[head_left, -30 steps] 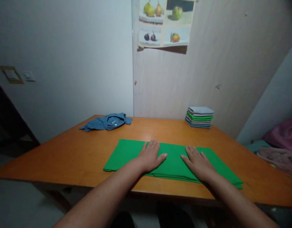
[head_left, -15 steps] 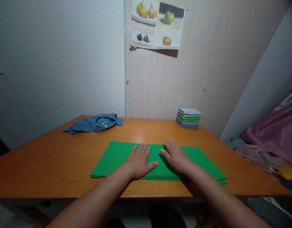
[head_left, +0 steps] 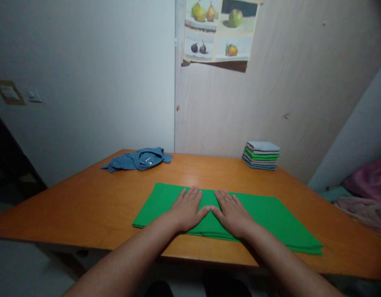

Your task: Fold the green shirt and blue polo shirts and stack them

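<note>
Right hand [head_left: 235,216] has travelled inward over the cloth since the frame a second ago; the thumb tips, then well apart, now meet or nearly so. My left hand [head_left: 188,209] shows little change of position.

I record the rectangular, folded green fabric cloth [head_left: 210,225] directly beneath both hands, near the front edge of the orange-brown wooden table [head_left: 94,198]. Its long axis runs left to right, across the line of my fingers, which point toward its far edge. Both hands lie about its middle stretch, the right nearer the centre; more uncovered cloth extends to the right than to the left.

Pose: palms down, hands flattened, forearms converging from the lower corners. Fingers on both hands are extended and released, grasping nothing. Pressure on the cloth I cannot tell.

Also noted: a crumpled blue fabric garment [head_left: 128,161] at the far left and a squared stack of folded grey, green and blue fabrics [head_left: 261,156] at the far right, both well apart from the hands.
</note>
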